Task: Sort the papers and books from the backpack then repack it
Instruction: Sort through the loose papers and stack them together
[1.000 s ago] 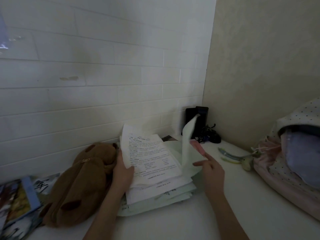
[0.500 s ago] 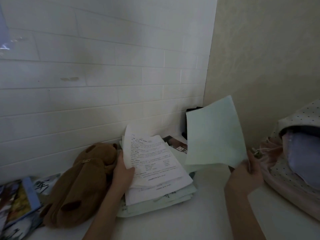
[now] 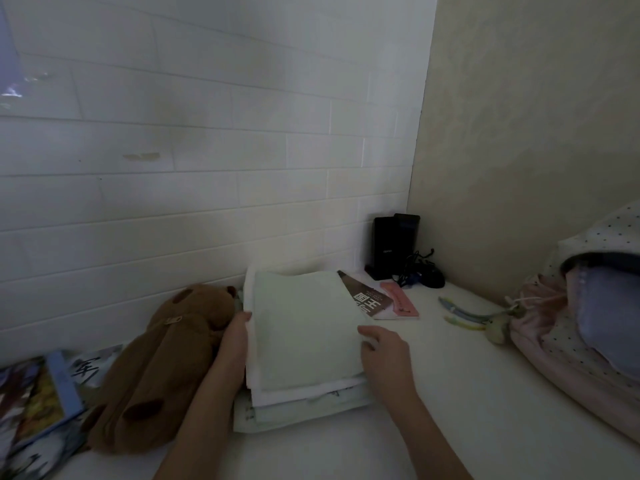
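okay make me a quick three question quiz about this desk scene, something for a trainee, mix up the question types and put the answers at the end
1. True or false: the brown plush toy lies to the right of the paper stack.
2. Multiple choice: what sits in the far corner by the wall? A) a black box B) a lamp C) a mug
3. Fill in: the left hand and right hand rest on opposite ____ of the stack.

Key
1. False; it lies to the left, beside the left hand.
2. A
3. sides; the top sheet is blank and pale green.
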Motion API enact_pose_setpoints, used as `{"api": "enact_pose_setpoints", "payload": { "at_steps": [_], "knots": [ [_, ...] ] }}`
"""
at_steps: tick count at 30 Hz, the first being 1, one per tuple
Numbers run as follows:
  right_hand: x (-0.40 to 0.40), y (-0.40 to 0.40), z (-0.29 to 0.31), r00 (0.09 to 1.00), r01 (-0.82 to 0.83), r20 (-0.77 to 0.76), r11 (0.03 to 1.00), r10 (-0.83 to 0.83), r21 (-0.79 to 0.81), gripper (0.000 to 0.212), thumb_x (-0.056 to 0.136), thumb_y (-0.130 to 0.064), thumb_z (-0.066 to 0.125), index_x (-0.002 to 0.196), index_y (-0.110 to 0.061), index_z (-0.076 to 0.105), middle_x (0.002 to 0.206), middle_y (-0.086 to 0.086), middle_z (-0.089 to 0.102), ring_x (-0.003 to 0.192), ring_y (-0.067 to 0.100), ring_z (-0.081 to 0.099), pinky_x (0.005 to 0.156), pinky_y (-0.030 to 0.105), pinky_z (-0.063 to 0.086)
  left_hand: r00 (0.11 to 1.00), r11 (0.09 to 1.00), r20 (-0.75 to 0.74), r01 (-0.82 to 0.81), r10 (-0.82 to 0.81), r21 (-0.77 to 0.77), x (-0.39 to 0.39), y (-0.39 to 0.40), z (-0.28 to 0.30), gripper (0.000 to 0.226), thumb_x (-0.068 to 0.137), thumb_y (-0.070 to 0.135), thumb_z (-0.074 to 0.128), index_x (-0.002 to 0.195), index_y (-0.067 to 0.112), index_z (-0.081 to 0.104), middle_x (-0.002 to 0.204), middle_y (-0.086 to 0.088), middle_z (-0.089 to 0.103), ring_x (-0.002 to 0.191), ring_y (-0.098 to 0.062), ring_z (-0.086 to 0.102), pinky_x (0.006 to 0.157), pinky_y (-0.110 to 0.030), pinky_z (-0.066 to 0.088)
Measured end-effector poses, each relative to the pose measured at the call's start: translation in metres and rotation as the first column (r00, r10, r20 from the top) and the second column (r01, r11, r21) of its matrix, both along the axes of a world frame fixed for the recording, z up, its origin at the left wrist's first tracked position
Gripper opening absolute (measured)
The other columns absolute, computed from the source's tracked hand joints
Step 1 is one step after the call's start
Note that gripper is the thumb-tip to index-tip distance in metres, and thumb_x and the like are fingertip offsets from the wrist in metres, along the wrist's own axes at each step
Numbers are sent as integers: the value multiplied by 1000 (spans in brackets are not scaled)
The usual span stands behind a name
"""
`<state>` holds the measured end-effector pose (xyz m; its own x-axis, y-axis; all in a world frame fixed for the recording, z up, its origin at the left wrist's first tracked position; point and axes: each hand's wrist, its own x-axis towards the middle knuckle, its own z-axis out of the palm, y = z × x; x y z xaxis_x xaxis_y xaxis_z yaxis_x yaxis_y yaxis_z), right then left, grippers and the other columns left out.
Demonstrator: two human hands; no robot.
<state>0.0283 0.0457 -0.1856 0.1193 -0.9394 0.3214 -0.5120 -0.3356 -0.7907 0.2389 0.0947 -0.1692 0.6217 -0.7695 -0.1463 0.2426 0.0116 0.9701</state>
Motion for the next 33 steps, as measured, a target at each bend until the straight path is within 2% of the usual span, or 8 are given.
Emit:
{"api": "enact_pose_setpoints", "payload": {
  "at_steps": [2,8,10,15,20,24,29,33],
  "knots": [
    [1,2,6,999,-32,22,999,32,17,29,89,-8,53,113,-14,68,114,0,68,104,9,59,86,11,35,992,997,-103,76,-73,28,4,1,0,30,95,32,49,101,6,63,84,-11,64,73,-25,58,69,-33,47],
    [-11,-20,2,999,31,4,986,-32,164,44,95,-30,49,136,-14,47,137,9,53,123,25,50,100,32,37,982,978,162,60,-93,198,-2,8,-3,35,79,-14,57,106,6,47,80,-10,55,68,-25,53,57,-27,43],
    [-12,-20,-6,997,-25,-74,988,37,154,31,97,-28,46,118,-13,62,119,8,65,107,23,59,90,30,43,990,980,128,39,-65,194,3,5,-3,36,80,-9,56,113,3,50,84,-12,56,70,-27,55,57,-28,43],
    [-8,-13,3,977,-56,209,994,35,93,33,97,-28,47,78,-20,73,73,-4,71,74,13,66,66,22,49,990,985,128,37,-59,166,9,3,-8,41,80,0,67,117,5,49,99,-13,60,76,-24,58,60,-29,46],
    [-14,-22,0,981,19,182,967,-67,255,27,96,-31,49,98,-9,65,94,7,66,84,20,58,72,30,45,859,974,513,-112,-4,195,5,4,-13,57,76,-6,64,128,-3,42,122,-24,56,107,-35,57,81,-30,44],
    [-8,-24,-2,954,-199,295,853,56,483,46,75,-41,68,109,-12,64,104,5,69,95,22,66,90,39,53,704,955,702,-125,-104,267,-4,6,-12,90,76,8,65,149,7,12,141,-25,35,129,-38,38,105,-36,34],
    [-3,-26,-4,906,-317,417,764,70,562,36,83,-31,70,110,-7,67,106,12,71,97,28,67,93,44,52,749,955,652,-98,-115,280,-1,8,-10,87,72,6,68,146,7,23,136,-22,45,123,-36,46,99,-32,41],
    [3,-20,-3,959,-282,174,808,223,518,39,82,-33,70,114,-10,66,107,6,70,94,21,67,75,23,53,840,968,528,-15,-124,252,12,11,-6,85,56,15,74,134,4,40,124,-16,58,111,-30,57,88,-27,44]
  ]
}}
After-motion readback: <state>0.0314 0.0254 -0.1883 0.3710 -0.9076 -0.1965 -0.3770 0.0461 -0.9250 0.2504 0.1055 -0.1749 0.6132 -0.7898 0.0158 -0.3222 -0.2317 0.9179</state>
